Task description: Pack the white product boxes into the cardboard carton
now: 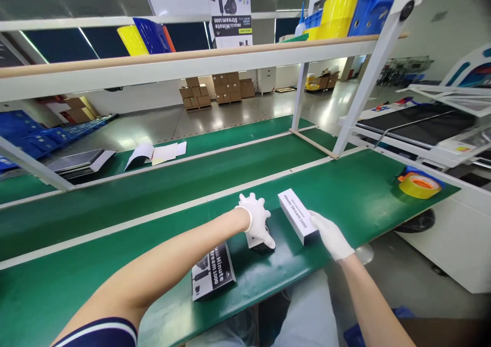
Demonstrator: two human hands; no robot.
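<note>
My left hand (256, 219), in a white glove, lies over a small black-and-white box (253, 243). Its fingers are spread, and the thumb rests along the near side; the palm hides most of this box. At its right, my gloved right hand (329, 234) holds a long white carton (297, 215) by its right side. "Minute Stream 1000" is printed on that carton's face; some gripping fingers are out of sight. Beneath my left forearm sits a larger printed box (215, 273), partly covered by the arm, near the front edge of the green bench (153, 250).
A white-framed shelf (192, 63) spans the bench, bearing a display box (231, 17), yellow tape rolls (339, 12) and blue bins (372, 12). More yellow tape (420, 186) lies at the bench's right end. Papers (164, 153) and a dark flat device (79, 161) are beyond the bench.
</note>
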